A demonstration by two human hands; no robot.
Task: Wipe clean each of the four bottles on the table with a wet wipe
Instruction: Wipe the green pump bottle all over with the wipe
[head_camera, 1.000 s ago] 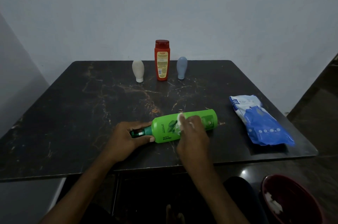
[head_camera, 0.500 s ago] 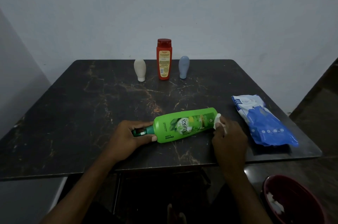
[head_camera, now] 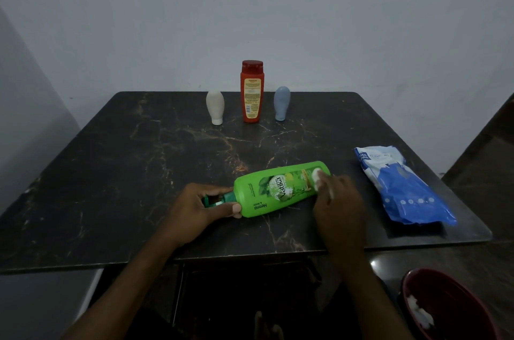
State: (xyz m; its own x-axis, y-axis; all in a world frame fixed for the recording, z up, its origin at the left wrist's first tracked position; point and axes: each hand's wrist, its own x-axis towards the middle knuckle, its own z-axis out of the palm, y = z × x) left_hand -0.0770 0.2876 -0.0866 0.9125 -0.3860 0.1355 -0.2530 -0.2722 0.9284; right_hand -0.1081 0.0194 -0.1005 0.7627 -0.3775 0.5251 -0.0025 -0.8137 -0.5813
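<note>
Wiping down a green bottle (head_camera: 281, 189) that lies on its side near the front edge of a dark, marble-patterned tabletop (head_camera: 139, 173), a person works a white wet wipe (head_camera: 317, 177) over the bottle's broad base end. The left hand (head_camera: 200, 209) has its fingers and thumb curled round the dark green cap, pinning the bottle flat with the cap pointing to the person's left. The right hand (head_camera: 339, 206) presses the bunched wipe, held under its curled fingertips, against the label side close to the base.

This appears to be the wiping of one bottle out of four; how many are already clean cannot be told. Three others stand upright in a row at the far edge: a white bottle (head_camera: 215, 107) on its cap, a taller red bottle (head_camera: 251, 92) in the middle and a blue-grey bottle (head_camera: 281, 102), also on its cap, each just apart from its neighbour.

The next move would likely call for rolling the green bottle to reach its underside, the left hand turning at the cap while the right drags the wipe along. The slick plastic could slip on the smooth surface.

A blue and white pack of wipes (head_camera: 403, 186) lies flat to the right, well apart from the bottle. Beyond the tabletop rises a plain pale wall (head_camera: 250, 6), and the room is dim. Low at the right, a dark red bin (head_camera: 450, 309) holds something white, possibly a used wipe.
</note>
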